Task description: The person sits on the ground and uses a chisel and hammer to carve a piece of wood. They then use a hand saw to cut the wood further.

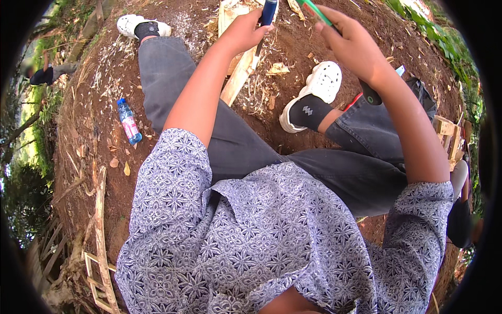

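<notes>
As the left hand (244,32) grips one blue-handled tool (269,12) by the edge of one pale wooden plank (240,78), the right hand (353,44) clasps one green-and-black handle (318,13). Two white perforated clogs (325,81) flank the plank!

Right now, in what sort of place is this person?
Probably an informal outdoor woodworking spot: there is bare soil with wood chips, a piece of wood between the feet, and green plants beyond.
</notes>
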